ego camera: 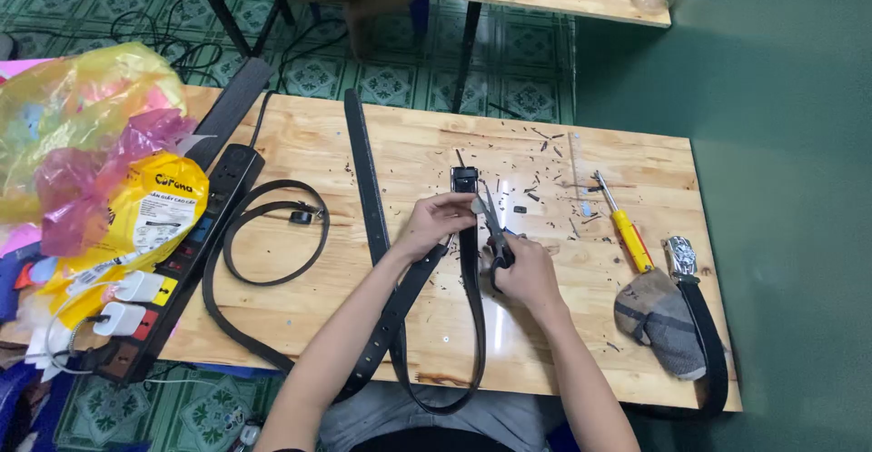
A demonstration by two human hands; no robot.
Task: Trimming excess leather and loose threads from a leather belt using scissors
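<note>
While the left hand pinches the end of a black belt between thumb and fingers, the right hand is closed around the handles of a pair of scissors, whose blades point up toward the pinched end. This belt lies near the middle of a pale wooden table, its end just below a small black buckle piece, and it loops down over the near edge toward the person's lap. Small dark scraps are scattered over the wood beyond the hands. To the right lie a yellow-handled screwdriver, a grey cloth and another belt with a metal buckle. To the left, a second black belt curls on the table beside a black power strip and a heap of coloured plastic bags.
</note>
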